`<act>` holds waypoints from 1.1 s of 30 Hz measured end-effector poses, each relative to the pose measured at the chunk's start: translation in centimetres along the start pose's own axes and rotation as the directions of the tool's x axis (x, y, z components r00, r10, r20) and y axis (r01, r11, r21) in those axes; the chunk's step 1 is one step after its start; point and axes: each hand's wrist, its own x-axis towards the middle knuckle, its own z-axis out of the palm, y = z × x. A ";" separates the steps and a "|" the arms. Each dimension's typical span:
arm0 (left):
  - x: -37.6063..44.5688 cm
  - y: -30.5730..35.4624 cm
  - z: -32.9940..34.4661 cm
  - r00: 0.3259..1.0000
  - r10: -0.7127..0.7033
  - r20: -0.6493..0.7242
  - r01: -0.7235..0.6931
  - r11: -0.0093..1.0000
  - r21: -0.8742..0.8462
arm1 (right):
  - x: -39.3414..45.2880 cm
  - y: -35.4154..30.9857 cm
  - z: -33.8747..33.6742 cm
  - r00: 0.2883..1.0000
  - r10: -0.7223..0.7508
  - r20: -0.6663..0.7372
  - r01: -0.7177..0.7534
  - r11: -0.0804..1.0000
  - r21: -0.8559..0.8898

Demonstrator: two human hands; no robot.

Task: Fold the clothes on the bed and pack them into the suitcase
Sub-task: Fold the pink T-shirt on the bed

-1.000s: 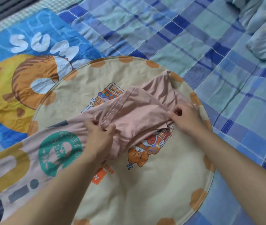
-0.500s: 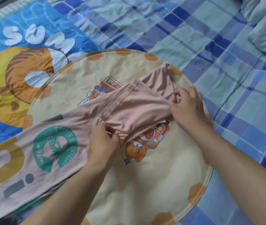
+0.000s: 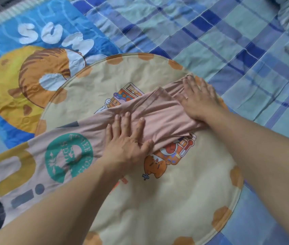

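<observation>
A round cream mat (image 3: 140,209) lies on the blue checked bedsheet (image 3: 228,41), a blue cartoon towel (image 3: 7,59) at far left. Across the mat stretches the pink garment (image 3: 157,114) (printed at its left end); the left hand (image 3: 126,144) and right hand (image 3: 200,99) press it flat, fingers straight.

A round cream mat (image 3: 140,200) with orange edge patches and cartoon prints fills the frame's centre. It overlaps a blue tiger-print blanket (image 3: 4,55) at upper left. A blue checked sheet (image 3: 210,41) spreads across the upper right.
</observation>
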 end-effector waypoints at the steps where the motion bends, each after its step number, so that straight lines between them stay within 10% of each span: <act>1: 0.0 0.0 -0.7 0.999 0.006 0.031 -0.005 0.999 -0.033 | -0.5 -0.9 -0.6 0.999 0.026 -0.042 -0.025 0.999 0.036; 6: -2.9 -4.9 -1.8 0.936 -0.062 -0.348 0.007 0.988 -0.156 | -9.7 -10.3 0.3 0.860 -0.234 -0.454 0.335 0.929 0.156; 10: -8.6 -17.8 1.0 0.895 -0.336 -0.293 0.313 0.942 -0.122 | -14.4 -16.2 6.2 0.866 -0.393 -0.310 0.424 0.905 0.036; 15: -13.0 -27.7 2.3 0.908 -0.349 -0.230 0.338 0.937 -0.089 | -14.2 -17.7 8.1 0.916 -0.332 -0.226 0.329 0.943 -0.051; 17: -13.6 -26.5 2.1 0.850 -0.438 -0.293 0.343 0.882 -0.323 | -14.5 -17.9 7.6 0.930 -0.316 -0.189 0.307 0.949 -0.074; 20: -15.0 -24.0 1.5 0.588 -0.805 0.079 0.490 0.277 -0.826 | -15.4 -19.1 6.5 0.958 -0.249 -0.140 0.240 0.968 -0.079; 22: -16.3 -24.2 2.5 0.519 -0.808 0.278 0.473 0.000 -0.881 | -16.9 -20.4 6.2 0.960 -0.222 -0.168 0.219 0.975 -0.040; 26: -18.6 -26.6 4.3 0.587 -0.745 0.317 0.344 -0.125 -0.931 | -21.6 -22.4 7.5 0.946 -0.194 -0.258 0.230 0.966 0.116; 30: -20.4 -28.7 3.0 0.778 -0.456 0.432 0.166 -0.514 -0.841 | -26.2 -22.9 8.4 0.957 -0.114 -0.266 0.181 0.953 0.242; 33: -22.9 -30.0 3.3 0.805 -0.422 0.417 0.176 -0.501 -0.847 | -28.6 -23.1 7.7 0.981 -0.045 -0.187 0.110 0.928 0.355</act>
